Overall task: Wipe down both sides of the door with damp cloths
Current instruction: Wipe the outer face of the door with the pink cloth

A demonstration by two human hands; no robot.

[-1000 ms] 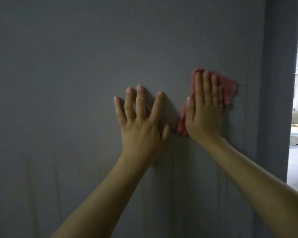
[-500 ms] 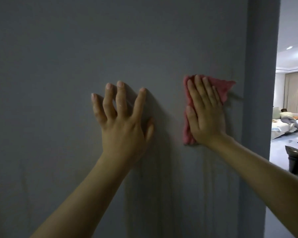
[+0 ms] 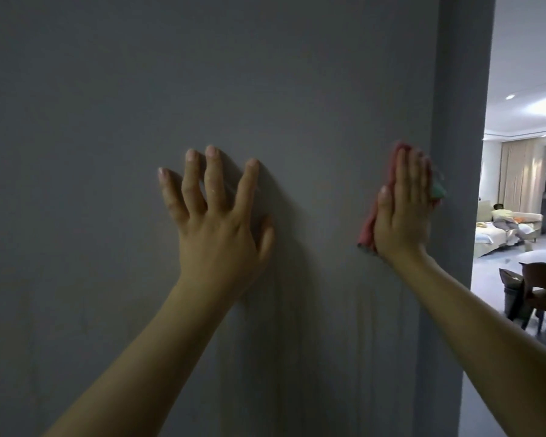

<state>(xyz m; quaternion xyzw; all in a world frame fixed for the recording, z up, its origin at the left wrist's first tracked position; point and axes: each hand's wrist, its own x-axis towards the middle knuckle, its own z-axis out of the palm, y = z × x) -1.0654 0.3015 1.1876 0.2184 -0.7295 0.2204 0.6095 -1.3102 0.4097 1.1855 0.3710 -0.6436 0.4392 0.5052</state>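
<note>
Both forearms reach up and forward to the grey door (image 3: 202,89), which fills most of the view. The left hand (image 3: 218,222) lies flat against the door face, palm to the surface, its four fingers spread wide and pointing upward, the thumb angled out to the right; it holds nothing. The right hand (image 3: 401,212) is also flat, fingers straight, held close together and pointing up, pressing a pink cloth (image 3: 371,222) against the door close to its right edge. The cloth shows along the left side of that hand, from above the fingertips down to below the wrist, and a greenish patch peeks out at the hand's right side; whether that patch is part of the same cloth is hard to tell. The two hands are at about the same height and well apart, with bare door between them. Faint vertical streaks run down the door below the hands. Past the door's edge (image 3: 454,184), on the right, a lit room shows a sofa (image 3: 498,238) with a person on it, curtains (image 3: 520,171) and a dark chair (image 3: 542,288).
</note>
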